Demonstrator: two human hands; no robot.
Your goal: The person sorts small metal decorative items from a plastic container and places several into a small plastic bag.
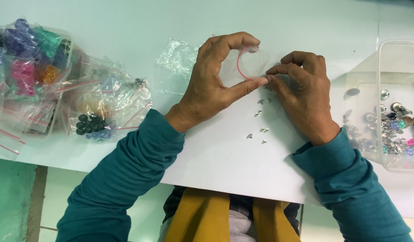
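Observation:
My left hand (216, 83) holds the mouth of a small clear zip bag (251, 62) with a pink seal strip, thumb and forefinger spreading it into a round opening. My right hand (303, 96) pinches something tiny at the bag's lower rim, thumb and forefinger pressed together; what it pinches is too small to make out. Several small silver metal pieces (259, 121) lie loose on the white table (225, 157) just below both hands.
More empty clear bags (176, 62) lie behind my left hand. A heap of zip bags with coloured beads (88, 112) and a tub of them (34, 58) sit at left. A clear plastic box (397, 107) with silver and coloured pieces stands at right.

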